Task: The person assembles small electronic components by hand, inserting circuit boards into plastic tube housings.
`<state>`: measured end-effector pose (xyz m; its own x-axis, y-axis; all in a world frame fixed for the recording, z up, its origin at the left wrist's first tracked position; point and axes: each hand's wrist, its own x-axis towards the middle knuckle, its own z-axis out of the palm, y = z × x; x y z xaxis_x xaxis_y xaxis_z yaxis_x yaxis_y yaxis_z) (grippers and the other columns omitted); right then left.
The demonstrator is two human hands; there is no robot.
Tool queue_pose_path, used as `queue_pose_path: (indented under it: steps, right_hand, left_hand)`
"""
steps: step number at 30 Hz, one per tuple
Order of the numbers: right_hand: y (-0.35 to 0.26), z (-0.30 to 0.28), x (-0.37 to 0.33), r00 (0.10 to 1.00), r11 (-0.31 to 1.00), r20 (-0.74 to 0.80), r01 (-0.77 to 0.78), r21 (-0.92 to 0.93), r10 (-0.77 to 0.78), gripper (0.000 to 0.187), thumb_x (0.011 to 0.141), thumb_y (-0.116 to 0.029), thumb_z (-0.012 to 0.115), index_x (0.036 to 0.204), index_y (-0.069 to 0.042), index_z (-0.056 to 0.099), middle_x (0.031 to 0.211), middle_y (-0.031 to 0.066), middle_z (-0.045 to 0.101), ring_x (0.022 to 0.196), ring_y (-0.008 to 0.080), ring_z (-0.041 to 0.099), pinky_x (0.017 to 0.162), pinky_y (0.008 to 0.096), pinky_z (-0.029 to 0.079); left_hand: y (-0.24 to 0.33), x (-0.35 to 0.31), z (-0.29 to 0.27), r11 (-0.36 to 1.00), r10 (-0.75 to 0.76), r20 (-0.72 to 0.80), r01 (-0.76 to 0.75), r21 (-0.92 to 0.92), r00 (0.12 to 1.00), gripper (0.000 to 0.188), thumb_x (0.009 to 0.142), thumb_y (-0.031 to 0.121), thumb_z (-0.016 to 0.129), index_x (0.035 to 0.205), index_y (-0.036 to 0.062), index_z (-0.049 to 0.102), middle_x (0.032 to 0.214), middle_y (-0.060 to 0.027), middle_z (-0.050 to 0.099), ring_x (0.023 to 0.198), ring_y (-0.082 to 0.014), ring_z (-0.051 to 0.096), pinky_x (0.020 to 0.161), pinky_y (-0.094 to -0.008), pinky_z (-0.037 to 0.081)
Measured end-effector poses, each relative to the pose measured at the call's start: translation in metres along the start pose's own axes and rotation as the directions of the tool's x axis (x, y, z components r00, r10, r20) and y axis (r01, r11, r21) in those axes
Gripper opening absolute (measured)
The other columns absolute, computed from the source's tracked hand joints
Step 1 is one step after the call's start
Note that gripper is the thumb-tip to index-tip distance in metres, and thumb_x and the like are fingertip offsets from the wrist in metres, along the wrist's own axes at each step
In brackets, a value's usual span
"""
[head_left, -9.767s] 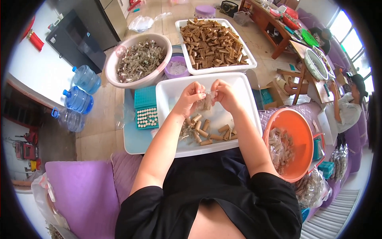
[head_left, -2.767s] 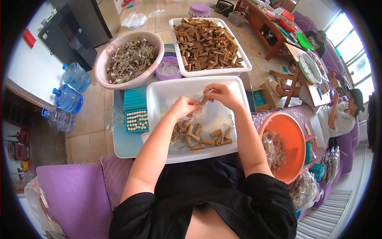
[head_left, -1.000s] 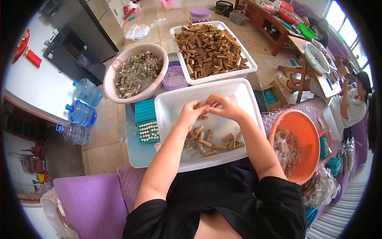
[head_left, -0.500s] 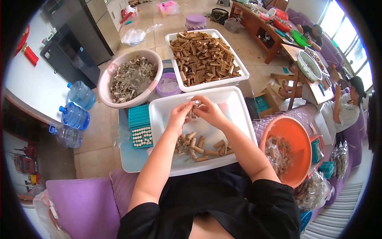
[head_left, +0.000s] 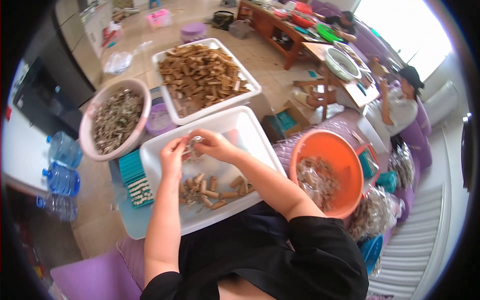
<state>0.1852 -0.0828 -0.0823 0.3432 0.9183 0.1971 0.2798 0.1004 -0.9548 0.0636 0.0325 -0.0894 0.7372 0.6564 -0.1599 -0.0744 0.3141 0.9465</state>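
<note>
A small brown roll in clear wrap (head_left: 192, 148) is sitting pinched between our fingertips above the near white tray (head_left: 252, 132), where we are working the wrapper around it; our left hand (head_left: 172, 156) is gripping its near end and our right hand (head_left: 212, 145) is closing on the far end. Next, we judge, it needs a firm twist and a set-down. Going left to right, we are seeing clear water bottles (head_left: 62, 165), a pink basin (head_left: 87, 132) of wrapped pieces, a teal box (head_left: 134, 177) of white pieces, loose rolls (head_left: 215, 189) below our hands, a far tray (head_left: 170, 107) of brown rolls, and an orange basin (head_left: 345, 155).
</note>
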Motion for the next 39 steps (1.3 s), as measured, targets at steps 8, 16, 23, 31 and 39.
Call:
queue_pose_path:
  steps: [8, 16, 23, 31, 39]
  right_hand:
    - [-0.004, -0.008, -0.003, 0.949, 0.961, -0.230, 0.164, -0.223, -0.215, 0.017, 0.076, -0.004, 0.063, 0.092, -0.003, 0.059, 0.090, 0.0081, 0.054, 0.074, 0.0170, 0.059, 0.064, 0.0281, 0.050]
    - [-0.013, -0.001, -0.001, 0.820, 0.681, -0.163, 0.324, -0.657, -0.548, 0.016, 0.072, -0.010, 0.065, 0.086, -0.006, 0.061, 0.083, 0.0074, 0.057, 0.079, 0.0257, 0.058, 0.070, 0.0362, 0.048]
    - [0.000, 0.006, 0.002, 0.832, 0.596, -0.065, 0.338, -0.728, -0.551, 0.019, 0.073, -0.012, 0.064, 0.090, -0.004, 0.060, 0.086, 0.0079, 0.060, 0.079, 0.0253, 0.059, 0.070, 0.0343, 0.049]
    - [-0.010, -0.003, 0.002, 0.830, 0.657, -0.218, 0.217, -0.722, -0.513, 0.015, 0.071, -0.009, 0.063, 0.086, -0.004, 0.061, 0.078, 0.0075, 0.060, 0.072, 0.0201, 0.060, 0.066, 0.0325, 0.050]
    - [0.019, -0.169, -0.031, 0.915, -0.200, -0.382, 0.353, 0.914, -0.130, 0.008, 0.085, -0.011, 0.056, 0.089, -0.005, 0.053, 0.069, -0.0012, 0.053, 0.057, 0.0067, 0.049, 0.053, 0.0166, 0.045]
  left_hand:
    - [-0.002, -0.001, 0.009, 0.998, -0.045, 0.033, 0.044, 0.042, 0.998, 0.020, 0.087, 0.014, 0.058, 0.103, 0.0023, 0.063, 0.088, -0.0009, 0.062, 0.074, -0.0070, 0.056, 0.062, -0.0222, 0.050]
    - [-0.008, -0.001, 0.012, 0.849, 0.273, 0.067, -0.273, 0.452, 0.960, 0.020, 0.087, 0.007, 0.055, 0.103, -0.0021, 0.062, 0.088, -0.0059, 0.061, 0.072, -0.0119, 0.057, 0.065, -0.0244, 0.047]
    - [-0.008, -0.002, 0.011, 0.676, 0.437, 0.137, -0.425, 0.602, 0.889, 0.019, 0.084, 0.003, 0.055, 0.099, -0.0052, 0.061, 0.087, -0.0107, 0.061, 0.073, -0.0176, 0.059, 0.069, -0.0272, 0.047]
    - [0.003, -0.014, 0.028, 0.648, 0.443, 0.198, -0.465, 0.604, 0.874, 0.017, 0.083, 0.003, 0.055, 0.097, -0.0025, 0.063, 0.084, -0.0083, 0.060, 0.071, -0.0147, 0.057, 0.063, -0.0257, 0.047]
    - [0.004, -0.014, 0.037, 0.927, 0.298, 0.083, -0.309, 0.211, 0.951, 0.016, 0.090, 0.011, 0.052, 0.100, 0.0015, 0.061, 0.080, 0.0004, 0.058, 0.070, -0.0069, 0.054, 0.066, -0.0218, 0.047]
